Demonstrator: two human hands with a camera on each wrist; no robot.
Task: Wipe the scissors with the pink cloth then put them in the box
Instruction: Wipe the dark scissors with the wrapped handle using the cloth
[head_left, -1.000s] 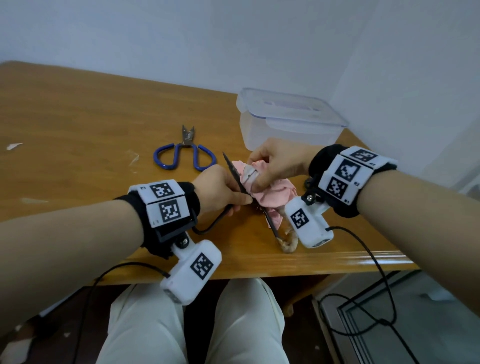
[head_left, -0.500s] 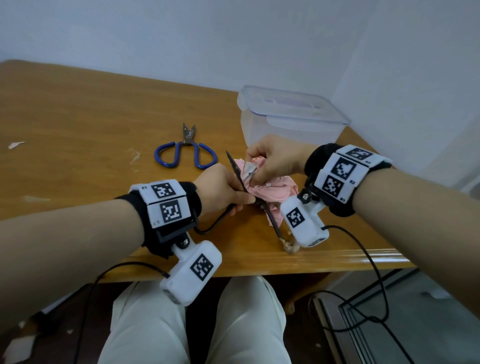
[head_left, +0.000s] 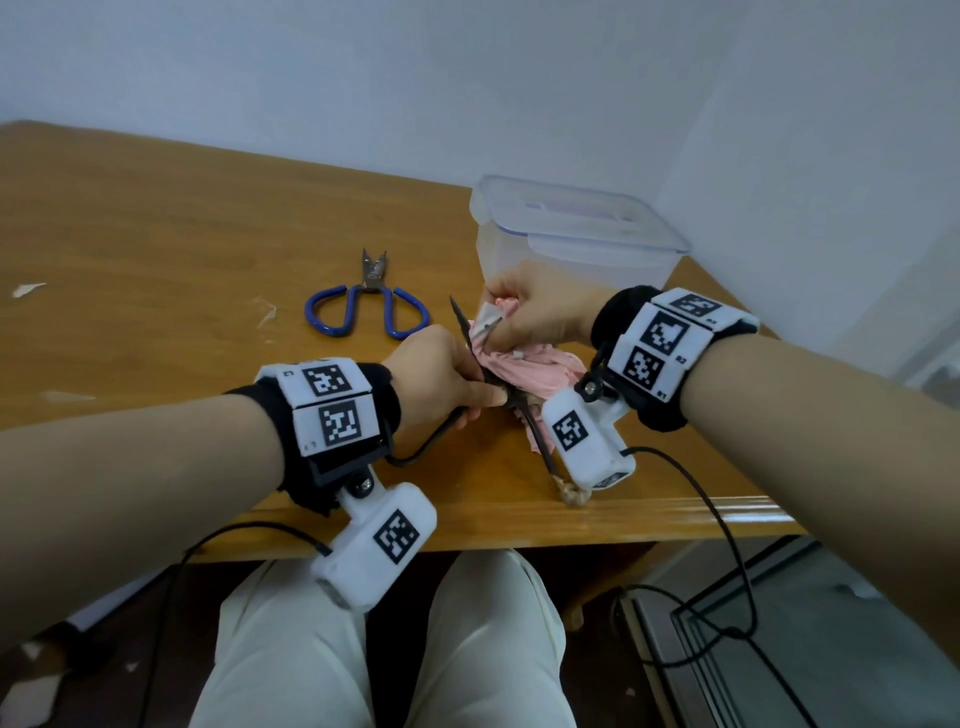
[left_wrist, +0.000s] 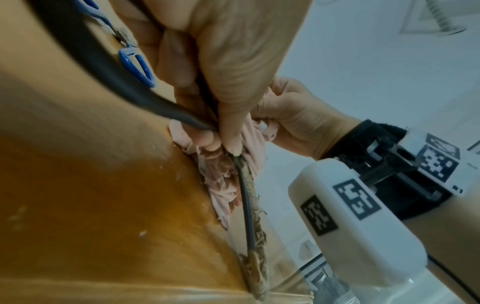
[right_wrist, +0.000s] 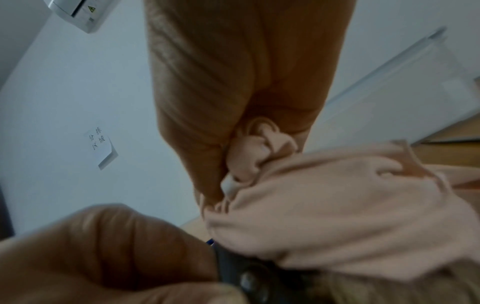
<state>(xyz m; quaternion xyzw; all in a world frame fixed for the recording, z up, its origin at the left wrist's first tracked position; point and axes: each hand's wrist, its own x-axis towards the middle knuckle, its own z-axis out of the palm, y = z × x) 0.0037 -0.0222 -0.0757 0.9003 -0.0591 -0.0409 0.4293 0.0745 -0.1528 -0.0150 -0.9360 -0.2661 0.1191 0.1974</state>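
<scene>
The left hand grips the black scissors at the pivot, fingers curled round them, blades pointing away from the wrist. The right hand pinches the pink cloth bunched against a blade, just beyond the left fingertips. Blue-handled scissors lie on the bench beyond the left hand; the lidded box stands just past the right hand
</scene>
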